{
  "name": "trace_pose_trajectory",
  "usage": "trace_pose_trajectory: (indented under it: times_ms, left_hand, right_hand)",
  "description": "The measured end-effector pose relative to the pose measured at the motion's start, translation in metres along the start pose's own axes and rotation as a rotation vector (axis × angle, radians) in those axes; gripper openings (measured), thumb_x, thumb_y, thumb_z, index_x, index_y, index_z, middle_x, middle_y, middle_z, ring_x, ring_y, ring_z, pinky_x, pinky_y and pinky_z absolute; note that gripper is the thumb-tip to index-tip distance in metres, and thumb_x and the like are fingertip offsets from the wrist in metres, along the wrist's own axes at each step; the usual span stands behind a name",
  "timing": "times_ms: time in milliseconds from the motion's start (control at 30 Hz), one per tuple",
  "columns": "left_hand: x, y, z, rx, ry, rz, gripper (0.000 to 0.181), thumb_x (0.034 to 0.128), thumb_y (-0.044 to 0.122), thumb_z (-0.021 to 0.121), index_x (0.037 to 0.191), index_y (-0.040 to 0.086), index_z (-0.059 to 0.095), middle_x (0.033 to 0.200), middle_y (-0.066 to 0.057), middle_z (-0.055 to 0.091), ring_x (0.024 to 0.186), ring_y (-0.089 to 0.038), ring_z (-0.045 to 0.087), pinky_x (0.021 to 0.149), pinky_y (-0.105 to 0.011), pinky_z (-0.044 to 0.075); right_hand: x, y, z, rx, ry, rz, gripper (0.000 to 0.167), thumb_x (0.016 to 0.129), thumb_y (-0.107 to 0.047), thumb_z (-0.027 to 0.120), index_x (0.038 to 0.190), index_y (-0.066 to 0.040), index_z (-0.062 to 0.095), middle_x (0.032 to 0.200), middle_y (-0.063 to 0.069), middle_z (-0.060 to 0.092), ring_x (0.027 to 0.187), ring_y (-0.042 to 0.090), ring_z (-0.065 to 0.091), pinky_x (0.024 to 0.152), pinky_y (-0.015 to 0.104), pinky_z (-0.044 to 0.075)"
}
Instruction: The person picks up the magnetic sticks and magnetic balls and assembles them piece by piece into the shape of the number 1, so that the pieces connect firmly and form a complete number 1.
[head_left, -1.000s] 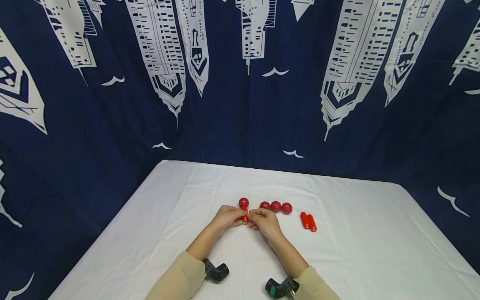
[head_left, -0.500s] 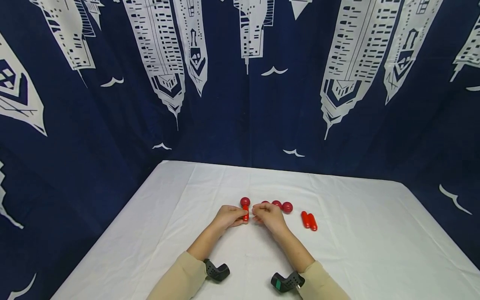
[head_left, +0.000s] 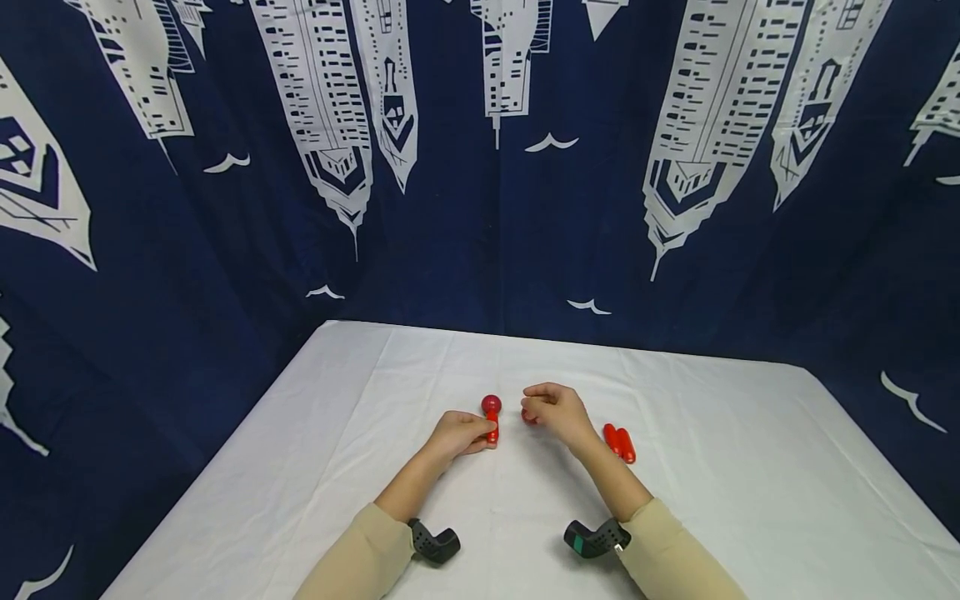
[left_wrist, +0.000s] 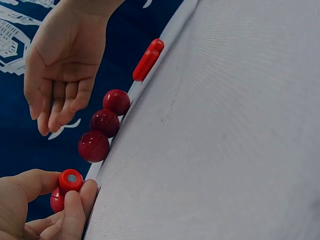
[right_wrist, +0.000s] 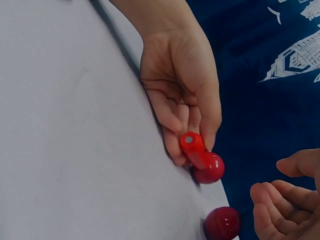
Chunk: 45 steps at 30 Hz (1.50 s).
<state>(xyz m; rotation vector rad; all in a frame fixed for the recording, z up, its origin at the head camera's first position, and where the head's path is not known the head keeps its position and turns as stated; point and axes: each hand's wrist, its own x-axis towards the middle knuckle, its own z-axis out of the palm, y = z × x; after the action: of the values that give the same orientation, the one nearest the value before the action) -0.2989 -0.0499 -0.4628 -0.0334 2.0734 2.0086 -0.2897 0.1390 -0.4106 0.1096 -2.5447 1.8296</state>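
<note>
On the left of the white table (head_left: 750, 492), a beige sleeve (head_left: 352, 554) leads to a black wrist camera (head_left: 435, 544) and the left hand (head_left: 456, 433). This hand pinches a red rod (right_wrist: 196, 152) between its thumb and curled fingers. The rod's near end bears a round grey spot; its far end meets a dark red ball (head_left: 491, 404), just beyond the fingertips. Next along stand three balls (left_wrist: 104, 123), dark red too, in a row, each touching its neighbour; in the head view the right hand (head_left: 558, 417) hides most of them, and only part of the leftmost shows. That hand hangs above the row, relaxed, its fingers slightly bent and the thumb apart from them, with nothing in its hold. A second black camera (head_left: 596, 538) sits at its wrist. Farther right, two spare rods (head_left: 627, 447) lie side by side on the table, and a second beige sleeve (head_left: 678, 554) covers the forearm. Behind the table, a navy cloth (head_left: 465, 250) hangs, printed with upside-down white towers and bird shapes.
</note>
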Motion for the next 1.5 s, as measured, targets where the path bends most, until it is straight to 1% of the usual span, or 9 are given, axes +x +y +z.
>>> trace_pose_trajectory:
  times_ms: [167,400,600,733,867,1000,1167,1300,1500]
  left_hand:
    - [-0.001,0.001,0.000,0.020,0.001,-0.002,0.023,0.0896,0.009,0.068,0.100,-0.011,0.068,0.075,-0.008,0.070,0.064,-0.008,0.066,0.061,-0.016,0.054]
    - [-0.001,0.002,0.001,0.039,0.003,-0.010,0.022,0.0900,0.010,0.069,0.099,-0.010,0.068,0.075,-0.008,0.070,0.062,-0.007,0.065,0.059,-0.015,0.054]
    - [-0.002,0.001,0.001,0.035,0.001,-0.002,0.023,0.0889,0.010,0.069,0.099,-0.011,0.068,0.074,-0.008,0.070,0.064,-0.008,0.066,0.060,-0.016,0.054]
    - [-0.002,0.001,0.001,0.032,0.001,-0.002,0.023,0.0887,0.009,0.069,0.099,-0.011,0.067,0.075,-0.008,0.069,0.066,-0.009,0.067,0.062,-0.018,0.055]
    - [-0.003,0.000,0.000,0.028,0.004,0.007,0.023,0.0885,0.008,0.069,0.099,-0.012,0.067,0.075,-0.008,0.069,0.066,-0.010,0.067,0.063,-0.018,0.056]
    - [-0.004,0.001,0.000,0.023,0.007,0.018,0.023,0.0881,0.007,0.069,0.099,-0.013,0.067,0.074,-0.007,0.069,0.065,-0.010,0.066,0.063,-0.019,0.056]
    - [-0.003,0.001,0.001,0.018,0.006,0.019,0.023,0.0883,0.008,0.069,0.099,-0.012,0.068,0.073,-0.008,0.069,0.064,-0.009,0.066,0.062,-0.018,0.056]
    - [-0.002,0.000,0.001,0.021,0.006,0.024,0.023,0.0883,0.008,0.069,0.098,-0.012,0.068,0.072,-0.007,0.069,0.062,-0.008,0.066,0.061,-0.017,0.055]
    - [-0.002,0.000,0.000,0.023,0.004,0.030,0.022,0.0882,0.008,0.069,0.097,-0.012,0.068,0.072,-0.007,0.069,0.063,-0.008,0.066,0.061,-0.017,0.055]
  right_hand:
    - [0.004,-0.005,-0.009,-0.087,-0.017,-0.018,0.030,0.093,-0.011,0.062,0.115,0.008,0.063,0.095,0.014,0.070,0.081,0.023,0.063,0.075,0.037,0.055]
    - [0.010,-0.005,-0.015,-0.209,-0.011,-0.071,0.028,0.093,-0.010,0.062,0.115,0.007,0.064,0.096,0.012,0.070,0.086,0.022,0.065,0.073,0.028,0.053]
    - [0.015,0.005,-0.016,-0.265,-0.017,-0.154,0.028,0.091,-0.009,0.065,0.115,0.007,0.064,0.098,0.010,0.070,0.090,0.022,0.065,0.075,0.027,0.052]
    - [0.017,0.012,-0.016,-0.307,-0.052,-0.229,0.030,0.089,-0.006,0.067,0.116,0.006,0.063,0.102,0.015,0.068,0.094,0.026,0.066,0.076,0.034,0.056]
    - [0.018,0.016,-0.017,-0.416,-0.112,-0.305,0.034,0.087,-0.007,0.070,0.118,0.006,0.063,0.110,0.020,0.066,0.098,0.030,0.064,0.084,0.043,0.055]
    - [0.018,0.019,-0.016,-0.547,-0.145,-0.353,0.038,0.086,-0.011,0.073,0.120,0.003,0.063,0.112,0.017,0.065,0.093,0.027,0.064,0.085,0.043,0.054]
    - [0.019,0.023,-0.015,-0.639,-0.151,-0.405,0.039,0.084,-0.012,0.075,0.118,0.003,0.065,0.113,0.014,0.065,0.095,0.026,0.064,0.086,0.042,0.054]
    - [0.020,0.025,-0.014,-0.699,-0.142,-0.426,0.037,0.083,-0.012,0.075,0.116,0.001,0.067,0.112,0.013,0.066,0.097,0.027,0.063,0.089,0.043,0.052]
    - [0.022,0.028,-0.011,-0.830,-0.149,-0.421,0.038,0.082,-0.017,0.077,0.116,-0.002,0.067,0.111,0.011,0.067,0.102,0.026,0.062,0.097,0.050,0.042]
